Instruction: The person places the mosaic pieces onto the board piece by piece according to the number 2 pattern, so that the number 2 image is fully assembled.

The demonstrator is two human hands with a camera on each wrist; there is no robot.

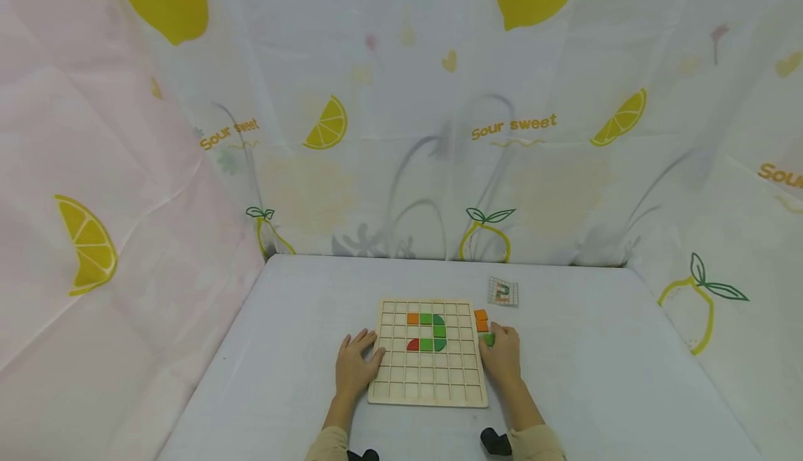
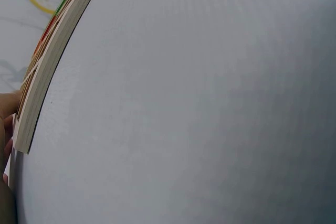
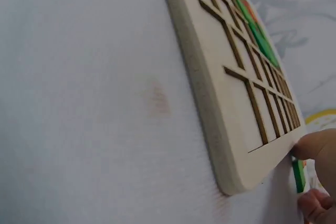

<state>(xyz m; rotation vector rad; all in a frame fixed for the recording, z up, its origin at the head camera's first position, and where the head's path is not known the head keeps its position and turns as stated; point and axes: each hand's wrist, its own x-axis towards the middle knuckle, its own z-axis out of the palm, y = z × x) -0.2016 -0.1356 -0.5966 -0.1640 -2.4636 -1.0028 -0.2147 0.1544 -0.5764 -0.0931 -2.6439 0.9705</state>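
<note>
A light wooden grid board (image 1: 414, 377) lies on the table, with several coloured tiles set in its cells: an orange square (image 1: 413, 319), green pieces (image 1: 440, 332) and a red quarter-round (image 1: 413, 344). My left hand (image 1: 356, 365) rests at the board's left edge, fingers fairly straight and thumb touching the rim. Beside the right edge, my right hand (image 1: 503, 353) pinches a small green tile (image 1: 488, 339) between thumb and fingers. In the right wrist view that green tile (image 3: 299, 176) shows between thumb and fingertip, close to the board's rim. Part of it is hidden.
Two orange tiles (image 1: 481, 320) lie off the board's upper right edge, just beyond my right hand. A small pattern card (image 1: 503, 291) with a gridded figure lies farther back. The white table (image 1: 301, 307) ends at a lemon-print curtain (image 1: 401, 168) behind and at the sides.
</note>
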